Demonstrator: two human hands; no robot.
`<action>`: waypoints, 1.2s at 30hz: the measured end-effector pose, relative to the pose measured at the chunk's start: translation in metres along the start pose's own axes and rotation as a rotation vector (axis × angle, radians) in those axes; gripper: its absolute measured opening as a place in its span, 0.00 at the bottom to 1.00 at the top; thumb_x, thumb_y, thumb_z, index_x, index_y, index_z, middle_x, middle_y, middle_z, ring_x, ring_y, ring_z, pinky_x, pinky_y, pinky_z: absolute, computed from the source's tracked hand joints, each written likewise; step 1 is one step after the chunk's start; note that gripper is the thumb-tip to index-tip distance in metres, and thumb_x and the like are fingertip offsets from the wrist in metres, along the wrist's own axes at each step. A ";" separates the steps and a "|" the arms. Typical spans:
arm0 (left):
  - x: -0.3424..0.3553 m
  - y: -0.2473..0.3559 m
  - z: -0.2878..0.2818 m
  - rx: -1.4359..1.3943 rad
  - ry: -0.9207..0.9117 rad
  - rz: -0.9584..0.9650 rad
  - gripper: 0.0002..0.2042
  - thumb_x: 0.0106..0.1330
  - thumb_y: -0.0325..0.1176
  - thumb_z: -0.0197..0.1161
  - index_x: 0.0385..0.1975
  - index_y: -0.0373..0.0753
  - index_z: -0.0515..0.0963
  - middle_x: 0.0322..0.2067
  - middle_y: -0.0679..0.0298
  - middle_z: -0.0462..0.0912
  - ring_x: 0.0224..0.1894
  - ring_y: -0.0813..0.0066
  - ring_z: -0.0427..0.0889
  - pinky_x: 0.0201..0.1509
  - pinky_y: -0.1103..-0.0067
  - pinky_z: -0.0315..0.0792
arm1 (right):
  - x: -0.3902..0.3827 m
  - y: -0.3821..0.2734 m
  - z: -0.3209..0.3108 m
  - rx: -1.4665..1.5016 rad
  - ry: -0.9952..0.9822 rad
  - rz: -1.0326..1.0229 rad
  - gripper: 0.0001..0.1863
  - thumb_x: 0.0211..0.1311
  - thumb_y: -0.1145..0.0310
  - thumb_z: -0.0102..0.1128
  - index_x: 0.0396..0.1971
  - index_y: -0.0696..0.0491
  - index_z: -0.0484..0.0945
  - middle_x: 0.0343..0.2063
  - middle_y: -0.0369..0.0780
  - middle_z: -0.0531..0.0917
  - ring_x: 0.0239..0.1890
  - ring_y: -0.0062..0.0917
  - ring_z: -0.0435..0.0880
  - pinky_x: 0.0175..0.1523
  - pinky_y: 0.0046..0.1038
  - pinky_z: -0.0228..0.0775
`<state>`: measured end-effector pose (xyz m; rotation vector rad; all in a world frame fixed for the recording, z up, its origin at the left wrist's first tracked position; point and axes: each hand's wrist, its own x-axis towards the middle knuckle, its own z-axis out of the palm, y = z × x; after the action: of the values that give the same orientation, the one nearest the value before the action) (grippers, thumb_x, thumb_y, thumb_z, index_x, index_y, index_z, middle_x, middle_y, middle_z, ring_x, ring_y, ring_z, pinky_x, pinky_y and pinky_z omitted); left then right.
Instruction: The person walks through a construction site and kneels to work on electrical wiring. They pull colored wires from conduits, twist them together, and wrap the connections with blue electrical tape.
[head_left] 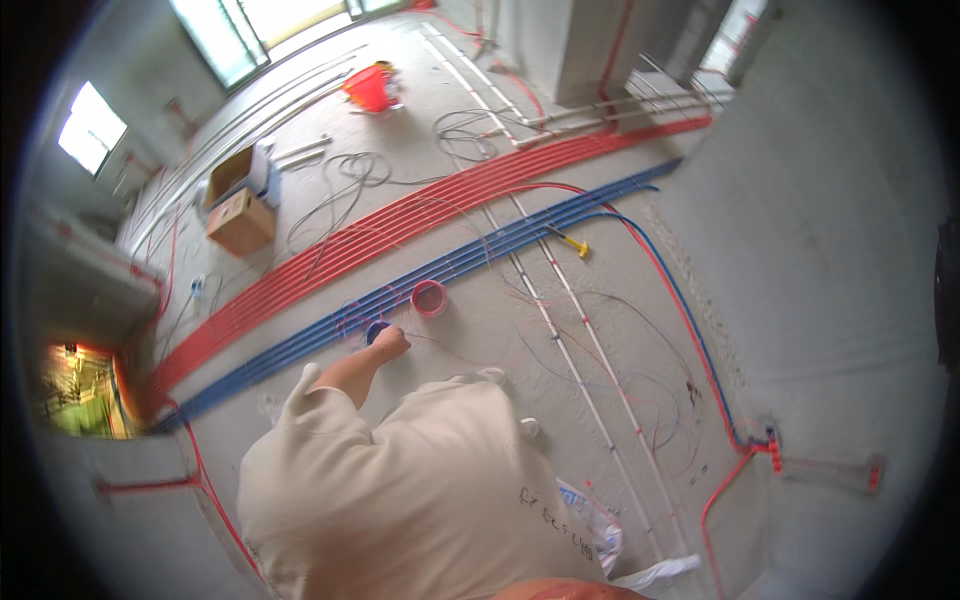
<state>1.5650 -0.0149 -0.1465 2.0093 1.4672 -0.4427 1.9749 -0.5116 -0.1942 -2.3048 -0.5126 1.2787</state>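
My left hand (390, 343) reaches forward from a cream sleeve, its fingers closed on the edge of a small blue wire coil (374, 329) lying on the concrete floor. A red wire coil (429, 298) lies just beyond it to the right. Both coils rest beside a bundle of blue conduits (470, 258). A thin wire trails right from the hand across the floor. My cream shirt fills the lower middle of the view and hides my right hand.
Red conduits (400, 225) run diagonally next to the blue ones. White conduits (585, 345) cross them. A yellow-handled hammer (568, 242), cardboard boxes (240, 220), a red bucket (369, 88), loose cables and a plastic bag (595, 530) lie around. A grey wall (830, 250) rises on the right.
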 end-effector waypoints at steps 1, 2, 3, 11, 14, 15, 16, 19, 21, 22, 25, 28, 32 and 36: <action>-0.029 0.008 0.007 -0.238 0.006 -0.216 0.12 0.58 0.36 0.68 0.36 0.34 0.86 0.39 0.46 0.87 0.44 0.47 0.87 0.49 0.61 0.80 | 0.005 0.002 -0.015 -0.003 -0.029 -0.008 0.08 0.62 0.69 0.57 0.39 0.54 0.77 0.29 0.41 0.82 0.28 0.32 0.83 0.30 0.34 0.76; -0.059 0.017 0.017 -0.472 0.040 -0.416 0.13 0.58 0.37 0.69 0.36 0.34 0.86 0.39 0.45 0.87 0.45 0.47 0.86 0.50 0.61 0.80 | 0.010 0.004 -0.030 0.021 -0.049 -0.003 0.07 0.62 0.70 0.57 0.39 0.54 0.77 0.29 0.42 0.82 0.28 0.32 0.83 0.30 0.34 0.76; -0.083 0.028 0.027 -0.529 0.064 -0.453 0.16 0.57 0.41 0.71 0.38 0.34 0.86 0.40 0.45 0.87 0.46 0.48 0.86 0.51 0.62 0.79 | 0.015 0.006 -0.046 0.054 -0.072 0.002 0.07 0.62 0.70 0.57 0.38 0.54 0.77 0.28 0.42 0.82 0.27 0.32 0.83 0.30 0.35 0.76; -0.234 0.077 0.148 -0.519 -0.016 -0.455 0.17 0.57 0.44 0.70 0.40 0.38 0.88 0.43 0.46 0.88 0.44 0.50 0.87 0.50 0.62 0.79 | 0.098 -0.006 -0.160 0.618 -0.002 0.387 0.03 0.60 0.74 0.55 0.34 0.55 0.76 0.25 0.42 0.80 0.25 0.33 0.82 0.28 0.34 0.74; -0.277 0.073 0.163 -0.578 0.074 -0.536 0.18 0.59 0.45 0.68 0.37 0.34 0.87 0.42 0.44 0.87 0.45 0.46 0.86 0.50 0.61 0.79 | 0.138 -0.024 -0.170 0.526 0.036 0.373 0.03 0.61 0.75 0.56 0.33 0.57 0.77 0.23 0.42 0.79 0.22 0.32 0.80 0.26 0.33 0.71; -0.289 0.074 0.166 -0.595 0.121 -0.569 0.20 0.60 0.46 0.67 0.37 0.33 0.87 0.42 0.44 0.87 0.44 0.45 0.86 0.50 0.61 0.79 | 0.152 -0.030 -0.168 0.494 0.006 0.330 0.05 0.60 0.75 0.56 0.36 0.57 0.77 0.25 0.42 0.80 0.23 0.33 0.80 0.27 0.34 0.73; -0.299 0.075 0.167 -0.584 0.124 -0.580 0.20 0.60 0.47 0.68 0.37 0.33 0.87 0.42 0.43 0.87 0.44 0.45 0.86 0.49 0.61 0.79 | 0.165 -0.035 -0.163 0.446 0.030 0.305 0.08 0.59 0.75 0.56 0.38 0.58 0.78 0.26 0.43 0.80 0.24 0.34 0.81 0.28 0.36 0.74; -0.315 0.081 0.174 -0.584 0.147 -0.619 0.20 0.59 0.46 0.68 0.37 0.32 0.87 0.40 0.43 0.87 0.44 0.45 0.86 0.48 0.61 0.79 | 0.201 -0.047 -0.131 0.443 -0.071 0.208 0.05 0.64 0.73 0.58 0.37 0.57 0.77 0.26 0.42 0.80 0.25 0.31 0.81 0.27 0.36 0.72; -0.315 0.085 0.180 -0.652 0.136 -0.675 0.18 0.58 0.43 0.70 0.36 0.33 0.88 0.40 0.43 0.87 0.43 0.44 0.86 0.48 0.61 0.79 | 0.224 -0.053 -0.099 0.397 -0.167 0.176 0.04 0.64 0.74 0.58 0.37 0.57 0.77 0.27 0.43 0.81 0.25 0.34 0.81 0.27 0.37 0.73; -0.312 0.085 0.185 -0.688 0.162 -0.679 0.18 0.57 0.43 0.71 0.36 0.33 0.88 0.40 0.43 0.87 0.43 0.45 0.87 0.48 0.61 0.79 | 0.234 -0.057 -0.083 0.340 -0.172 0.171 0.04 0.64 0.75 0.58 0.37 0.58 0.77 0.27 0.44 0.81 0.26 0.36 0.81 0.27 0.38 0.73; -0.296 0.077 0.197 -0.802 0.173 -0.671 0.18 0.54 0.42 0.72 0.37 0.33 0.88 0.40 0.43 0.88 0.43 0.47 0.87 0.48 0.60 0.79 | 0.249 -0.069 -0.042 -0.161 -0.419 -0.381 0.06 0.60 0.68 0.61 0.33 0.54 0.82 0.27 0.45 0.84 0.29 0.39 0.83 0.36 0.39 0.75; -0.278 0.061 0.205 -0.859 0.224 -0.631 0.18 0.53 0.42 0.73 0.37 0.34 0.88 0.39 0.44 0.88 0.43 0.49 0.87 0.48 0.60 0.79 | 0.238 -0.085 -0.020 -0.814 -0.371 -0.945 0.08 0.58 0.64 0.61 0.31 0.52 0.83 0.29 0.45 0.85 0.32 0.39 0.85 0.40 0.39 0.76; -0.258 0.038 0.202 -0.902 0.259 -0.616 0.16 0.55 0.41 0.72 0.36 0.33 0.88 0.37 0.45 0.88 0.41 0.51 0.88 0.46 0.61 0.79 | 0.199 -0.112 -0.014 -0.725 -0.475 -0.776 0.10 0.58 0.62 0.61 0.31 0.52 0.84 0.30 0.45 0.85 0.34 0.39 0.85 0.41 0.40 0.77; -0.241 0.021 0.189 -0.899 0.221 -0.611 0.13 0.58 0.37 0.71 0.34 0.32 0.87 0.33 0.46 0.88 0.36 0.53 0.88 0.42 0.62 0.80 | 0.162 -0.137 -0.025 -0.600 -0.473 -0.702 0.11 0.57 0.61 0.61 0.31 0.53 0.84 0.31 0.45 0.86 0.35 0.39 0.86 0.41 0.40 0.77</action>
<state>1.5202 -0.3189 -0.1432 0.9104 1.9402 0.2102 2.0640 -0.3192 -0.2191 -1.8763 -1.8838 1.3913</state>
